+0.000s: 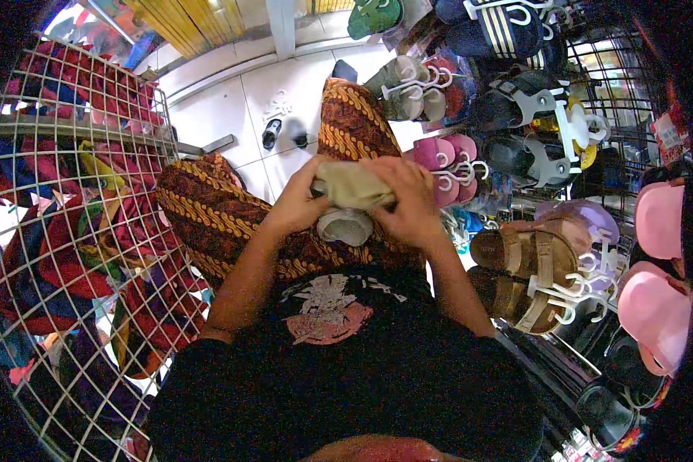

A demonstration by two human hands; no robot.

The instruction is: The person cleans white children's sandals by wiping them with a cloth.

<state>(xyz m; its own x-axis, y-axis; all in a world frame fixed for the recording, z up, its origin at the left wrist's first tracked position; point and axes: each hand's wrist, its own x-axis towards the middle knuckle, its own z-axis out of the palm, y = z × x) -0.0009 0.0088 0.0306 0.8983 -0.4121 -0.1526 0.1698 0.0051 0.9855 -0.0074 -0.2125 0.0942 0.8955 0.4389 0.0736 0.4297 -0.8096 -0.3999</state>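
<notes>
An olive-beige slipper point(352, 183) is between my two hands, above my lap. My left hand point(296, 202) is closed round its left end, thumb near the lower edge. On the other side my right hand point(408, 199) grips the right end, fingers folded over the top. Below it, a grey rounded piece point(345, 228) faces me, overlapping the slipper's lower edge; I cannot tell whether it belongs to the same slipper. The brown patterned cloth point(354, 123) over my legs lies behind and under the hands.
Sandals on white hangers, including a brown pair point(516, 258) and a pink pair point(445, 163), hang close on my right. A wire grid point(92, 132) with colourful fabric items stands left. On the tiled floor lie a white hanger point(277, 104) and a small black shoe point(271, 134).
</notes>
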